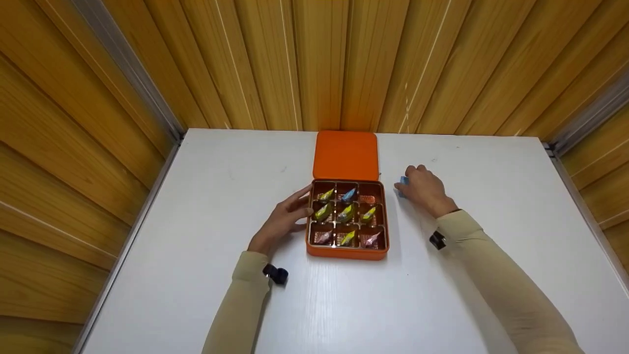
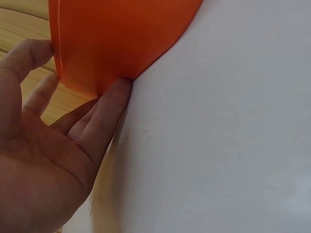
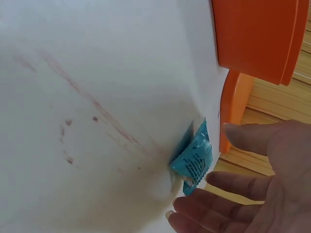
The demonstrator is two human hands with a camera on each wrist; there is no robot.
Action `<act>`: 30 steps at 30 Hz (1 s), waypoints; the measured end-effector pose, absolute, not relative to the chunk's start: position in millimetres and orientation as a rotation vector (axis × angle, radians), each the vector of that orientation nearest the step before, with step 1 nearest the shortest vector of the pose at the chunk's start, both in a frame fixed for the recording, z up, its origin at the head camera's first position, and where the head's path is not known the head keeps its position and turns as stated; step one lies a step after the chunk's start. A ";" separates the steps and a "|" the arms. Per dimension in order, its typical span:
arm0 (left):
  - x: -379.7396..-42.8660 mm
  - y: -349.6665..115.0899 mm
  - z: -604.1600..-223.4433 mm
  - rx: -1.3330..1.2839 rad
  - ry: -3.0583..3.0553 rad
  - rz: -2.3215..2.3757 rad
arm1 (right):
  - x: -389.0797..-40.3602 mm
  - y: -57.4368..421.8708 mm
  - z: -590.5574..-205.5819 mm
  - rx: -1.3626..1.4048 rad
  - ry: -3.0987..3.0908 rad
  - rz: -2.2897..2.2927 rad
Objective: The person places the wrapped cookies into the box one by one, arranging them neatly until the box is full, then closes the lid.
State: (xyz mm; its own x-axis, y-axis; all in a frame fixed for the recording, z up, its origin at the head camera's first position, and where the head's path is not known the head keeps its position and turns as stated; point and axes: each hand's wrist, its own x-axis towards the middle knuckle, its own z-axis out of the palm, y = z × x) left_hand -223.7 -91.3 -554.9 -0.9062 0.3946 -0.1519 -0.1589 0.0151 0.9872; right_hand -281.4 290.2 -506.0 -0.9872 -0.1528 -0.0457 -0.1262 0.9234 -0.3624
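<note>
An orange tin (image 1: 348, 253) stands with its lid (image 1: 346, 155) folded back behind it. Inside, a brown divided tray carries small wrapped packets: several yellow-green ones (image 1: 347, 213), a blue one (image 1: 348, 195) at the back middle, and two pinkish ones (image 1: 372, 240) in the front corners. The back right compartment shows bare tray floor. My left hand (image 1: 281, 222) rests its fairly straight fingers and thumb against the tin's left side. Right of the tin, a teal-blue packet (image 3: 195, 160) is on the table, with my right hand (image 1: 425, 191) around it, thumb and fingers spread apart.
The white table (image 1: 206, 206) reaches back to a wood-plank wall (image 1: 319, 64). Plank side walls (image 1: 64, 162) with metal posts flank it. Each wrist carries a small black camera. Reddish streaks (image 3: 97, 104) mark the tabletop in the right wrist view.
</note>
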 end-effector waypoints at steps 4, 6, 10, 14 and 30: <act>-224.0 -90.8 -554.4 0.237 1.929 1.937 | -277.6 289.0 -505.2 -0.183 3.044 -0.538; -224.0 -90.8 -553.8 0.230 1.931 1.932 | -275.9 288.3 -503.7 -0.172 3.058 -0.515; -224.2 -91.1 -552.9 0.230 1.931 1.927 | -273.6 288.2 -501.8 -0.172 3.041 -0.477; -224.7 -91.3 -552.5 0.235 1.932 1.929 | -272.2 290.2 -503.2 -0.201 3.002 -0.474; -223.1 -91.3 -552.5 0.227 1.937 1.921 | -270.9 284.8 -507.5 -0.250 3.038 -0.519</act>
State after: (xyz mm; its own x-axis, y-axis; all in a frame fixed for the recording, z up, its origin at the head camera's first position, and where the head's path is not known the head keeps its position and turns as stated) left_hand -223.1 -91.3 -552.5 -0.9062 0.3885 -0.1669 -0.1636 0.0420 0.9856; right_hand -270.9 284.8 -507.5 -0.9857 -0.1672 -0.0213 -0.1506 0.9305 -0.3338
